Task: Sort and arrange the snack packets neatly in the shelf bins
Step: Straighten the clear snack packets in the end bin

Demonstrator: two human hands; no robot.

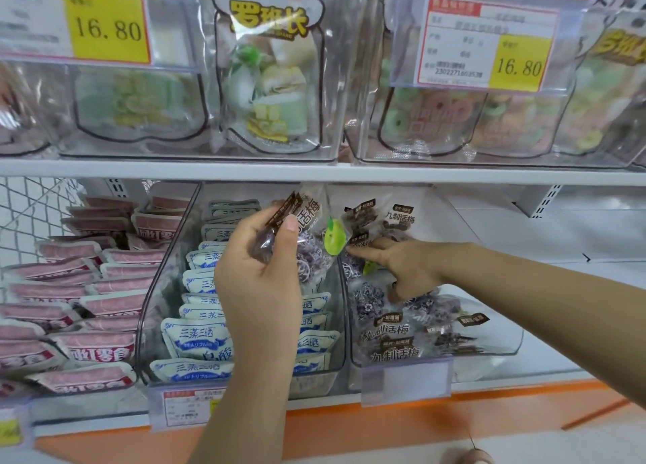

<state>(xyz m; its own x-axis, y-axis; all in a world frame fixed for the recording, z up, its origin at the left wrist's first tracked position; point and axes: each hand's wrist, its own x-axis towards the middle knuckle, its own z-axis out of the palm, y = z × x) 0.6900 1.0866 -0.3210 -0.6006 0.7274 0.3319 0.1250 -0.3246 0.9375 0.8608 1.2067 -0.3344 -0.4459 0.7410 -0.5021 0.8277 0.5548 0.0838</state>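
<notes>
My left hand [260, 274] grips a clear plum packet [307, 240] with a brown label and a green sticker, held up in front of the middle bin. My right hand [405, 268] reaches into the right clear bin [503, 337], forefinger stretched out onto another plum packet [370, 226] standing at the back; its other fingers curl among the packets. Several more plum packets [395, 341] lie in the front of that bin. The middle bin [153, 323] holds stacked blue-and-white packets [199, 337].
Pink packets [87, 306] pile up in the left section beside a wire mesh. The upper shelf [314, 171] carries clear bins of candy bags with 16.80 price tags. To the right of the plum bin the white shelf [559, 240] is bare. An orange shelf edge runs below.
</notes>
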